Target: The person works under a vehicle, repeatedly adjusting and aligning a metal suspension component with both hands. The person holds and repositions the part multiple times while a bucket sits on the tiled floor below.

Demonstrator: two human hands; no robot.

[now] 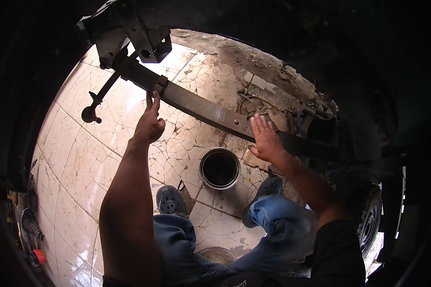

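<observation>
A long, slightly curved leaf spring (pixel 203 106) runs from upper left to right ahead of me, with a clip (pixel 161 84) around it near its left part. My left hand (pixel 151 122) reaches up from below with fingers extended, their tips at the spring's edge beside this clip. Farther right, my right hand (pixel 267 138) lies against the spring with its fingers stretched out flat. A small bolt head (pixel 236 121) shows on the spring's face just left of that hand. Neither hand visibly holds anything. The spring's right end fades into shadow.
Dark metal brackets (pixel 148 45) hang over the spring's left end, near a rod with a ball-like end (pixel 89 114). A round can (pixel 219 188) stands on the cracked tile floor (pixel 124 124) between my feet and the spring. A wheel (pixel 368 222) is at the right. Rubble (pixel 273 91) lies beyond.
</observation>
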